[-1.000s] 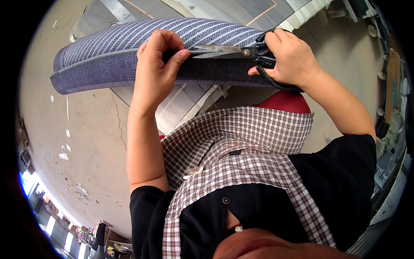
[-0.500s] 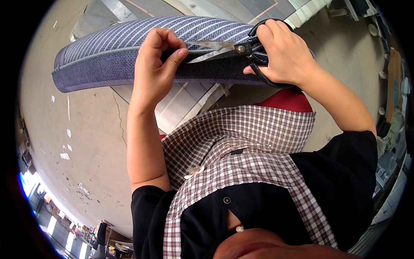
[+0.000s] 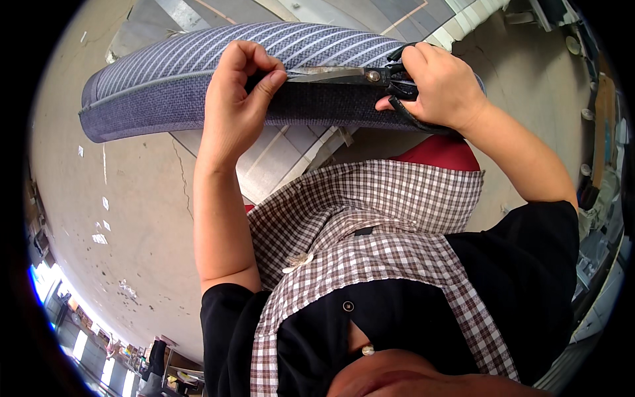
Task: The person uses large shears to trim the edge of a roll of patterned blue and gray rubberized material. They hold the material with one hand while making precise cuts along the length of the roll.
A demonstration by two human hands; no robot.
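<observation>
A rolled grey-blue woven mat (image 3: 159,112) with white diagonal stripes on its upper side lies across the far part of the view. My right hand (image 3: 444,85) grips black-handled scissors (image 3: 374,76) over the mat's right half. Their blades are closed together and point left, along the bound edge of the mat. Just past the blade tips, my left hand (image 3: 246,86) pinches with thumb and forefinger at that edge. Whatever is between those fingertips is too small to make out.
Beneath the mat are grey flat panels (image 3: 281,155) with pale strips. Concrete floor (image 3: 132,198) with scraps and a crack lies to the left. A roll wrapped in pale material (image 3: 473,23) stands at the far right. Shelving and goods line the right rim.
The scissor blades were spread apart and have now come together. My right hand's fingers have closed and shifted slightly downward; the left hand stays nearly in place.
</observation>
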